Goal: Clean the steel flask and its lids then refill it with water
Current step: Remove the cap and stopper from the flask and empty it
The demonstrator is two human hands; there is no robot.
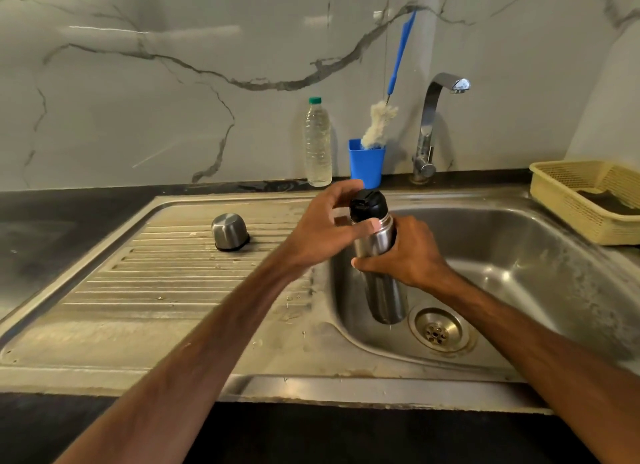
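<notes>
Steel flask (384, 301) in sink (519, 256) | right hand (408, 252) grips body | left hand (325, 221) grips black lid (367, 204)

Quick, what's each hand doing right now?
Left hand: gripping the black lid on the flask.
Right hand: gripping the flask's body.

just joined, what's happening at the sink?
A person holds the steel flask roughly upright in the sink basin. The right hand grips its body and the left hand curls round the black stopper, which is still on. The steel cup lid sits mouth down on the drainboard. No water shows at the tap.
</notes>
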